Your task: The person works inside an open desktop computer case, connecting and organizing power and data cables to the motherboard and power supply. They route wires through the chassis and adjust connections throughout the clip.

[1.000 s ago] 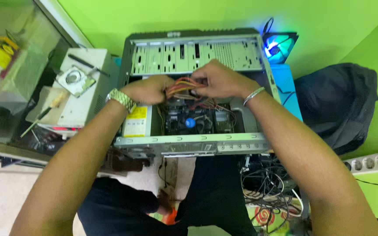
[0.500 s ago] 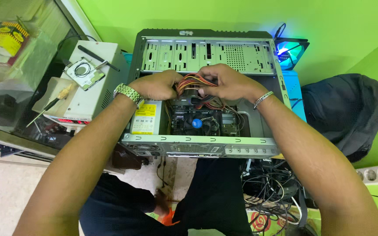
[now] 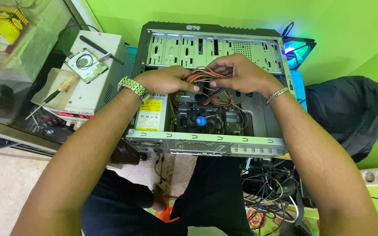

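Both hands are working inside the open computer case [image 3: 206,144], which is lying on its side across the person's lap. The left hand [image 3: 165,81] and the right hand [image 3: 237,74] are meeting over a bundle of orange, red and black wires [image 3: 206,81], and both sets of fingers are closing on it: the left fingers are pinching the bundle's near-left end, the right fingers are curling over it from the upper right. The bundle is running roughly left to right between the two hands, then drooping down toward the motherboard, where a round cooler fan [image 3: 201,121] with a blue hub is sitting just below the hands. Neither hand is clearly nearer (they are almost touching over the wires). The grey power supply [image 3: 150,114] with its yellow label is lying under the left wrist, which is wearing a metal watch [image 3: 133,87]. Off to the left, a bare hard drive [image 3: 87,65] is resting on a beige box [image 3: 90,94]. A tangle of cables [image 3: 267,188] is lying on the floor.
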